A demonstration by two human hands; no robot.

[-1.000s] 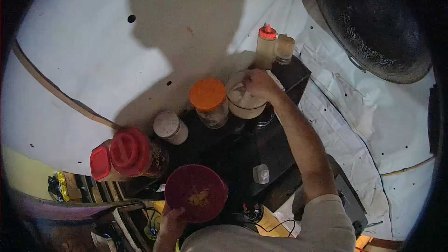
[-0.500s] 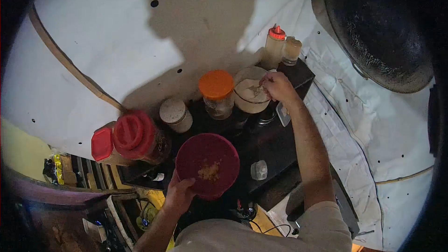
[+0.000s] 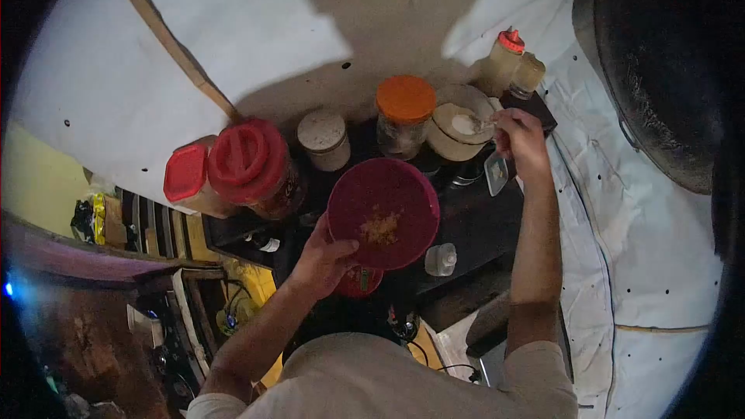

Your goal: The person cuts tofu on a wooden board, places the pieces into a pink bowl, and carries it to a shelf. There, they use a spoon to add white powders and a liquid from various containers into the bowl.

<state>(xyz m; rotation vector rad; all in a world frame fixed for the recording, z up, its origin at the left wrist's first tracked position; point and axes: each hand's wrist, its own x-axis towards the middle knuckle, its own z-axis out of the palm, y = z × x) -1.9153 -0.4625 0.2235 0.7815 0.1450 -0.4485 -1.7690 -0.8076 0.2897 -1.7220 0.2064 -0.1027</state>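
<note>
My left hand (image 3: 322, 262) grips the near-left rim of a dark pink bowl (image 3: 411, 186), thumb over the edge. The bowl is tilted towards me and holds a small heap of yellowish crumbly stuff (image 3: 379, 228). My right hand (image 3: 519, 140) pinches the handle of a spoon (image 3: 481, 123), whose far end carries white powder (image 3: 463, 123). This spoon is at the mouth of a clear round tub (image 3: 454, 145) of pale powder. Beside the tub stands a jar with an orange lid (image 3: 406, 98). Below the bowl, a red scale (image 3: 362, 282) with a greenish display partly shows.
Red-lidded jars (image 3: 247, 161) and a white-topped jar (image 3: 323, 140) stand on the dark table's left. A squeeze bottle (image 3: 502, 60) and small jar (image 3: 528, 76) are at the back right. A small clear container (image 3: 441, 260) sits near the bowl. A large black wok (image 3: 660, 70) hangs right.
The spoon now shows white powder at the tub's mouth, where my right hand was lower over the tub before. The bowl has risen off the scale's near side, and the camera view has shifted.
</note>
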